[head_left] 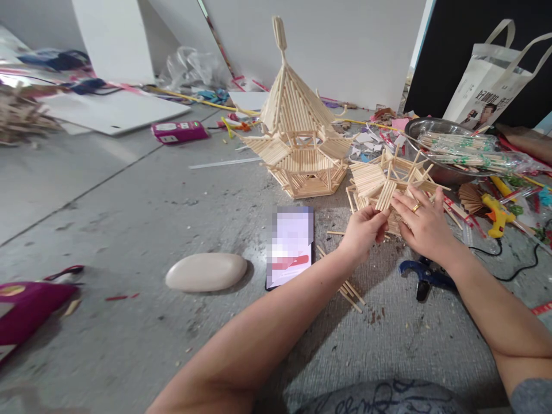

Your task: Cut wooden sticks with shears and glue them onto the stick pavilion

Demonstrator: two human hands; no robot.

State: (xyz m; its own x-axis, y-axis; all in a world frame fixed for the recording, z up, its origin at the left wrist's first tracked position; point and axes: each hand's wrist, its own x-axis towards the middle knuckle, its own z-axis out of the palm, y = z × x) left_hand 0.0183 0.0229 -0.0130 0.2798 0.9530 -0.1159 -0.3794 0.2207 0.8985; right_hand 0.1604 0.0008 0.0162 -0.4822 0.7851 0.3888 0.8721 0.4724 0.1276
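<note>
A small pavilion model part [368,179], built of thin wooden sticks, stands on the grey floor in front of me. At its near side my left hand [365,229] is closed, thumb and fingers pinching the lower end of a narrow stick panel [386,195]. My right hand [425,227], with a ring on one finger, rests against the panel's right side, its fingers stretched out. The fingers hide part of the frame. Behind and to the left is a larger stick pavilion [297,115] with a pointed roof. Loose sticks [351,290] lie under my left forearm.
A phone [291,247] and a pale oval object [206,272] lie left of my arms. Near my right forearm are a blue cutter [426,275] and a yellow glue gun [495,215]. A metal basin [435,126] holds wrapped stick bundles; a white bag [478,86] stands behind it.
</note>
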